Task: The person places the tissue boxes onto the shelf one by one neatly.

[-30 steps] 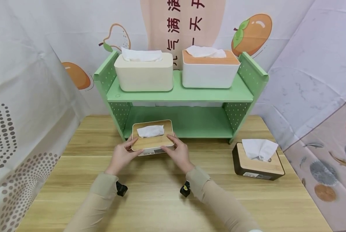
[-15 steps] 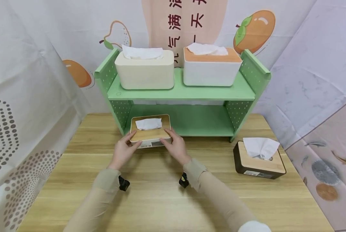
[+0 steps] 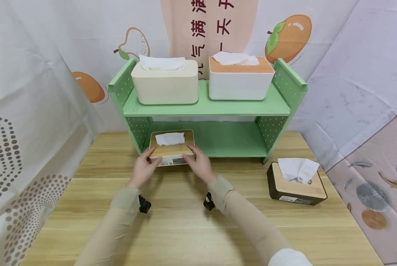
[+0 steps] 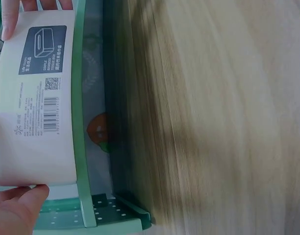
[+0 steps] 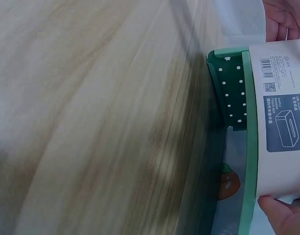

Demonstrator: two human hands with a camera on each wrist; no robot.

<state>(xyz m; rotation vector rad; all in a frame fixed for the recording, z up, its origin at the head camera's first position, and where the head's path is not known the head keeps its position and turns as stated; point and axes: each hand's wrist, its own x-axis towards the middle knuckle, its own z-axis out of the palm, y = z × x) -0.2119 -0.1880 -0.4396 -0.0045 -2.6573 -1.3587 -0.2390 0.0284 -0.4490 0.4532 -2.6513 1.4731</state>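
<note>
Both hands hold a white tissue box (image 3: 170,149) with a wooden lid, a white tissue poking from its slot. My left hand (image 3: 143,168) grips its left end and my right hand (image 3: 199,163) its right end, thumbs on the labelled front. The box overlaps the front left of the lower shelf (image 3: 225,142) of a green rack. In the left wrist view its printed label (image 4: 44,50) faces the camera, right beside the green shelf edge (image 4: 80,122). The right wrist view shows the same front face (image 5: 282,171) with fingers at both ends.
On the upper shelf (image 3: 203,108) stand a cream tissue box (image 3: 166,87) and a white tissue box with an orange lid (image 3: 240,85). A dark tissue box with a wooden lid (image 3: 296,186) lies at the right of the wooden table (image 3: 178,232). Perforated green side panels (image 3: 273,131) bound the rack.
Both hands have carried the white tissue box forward and slightly left, from in front of the rack onto the lower shelf's front area. The other tissue boxes stay put.
</note>
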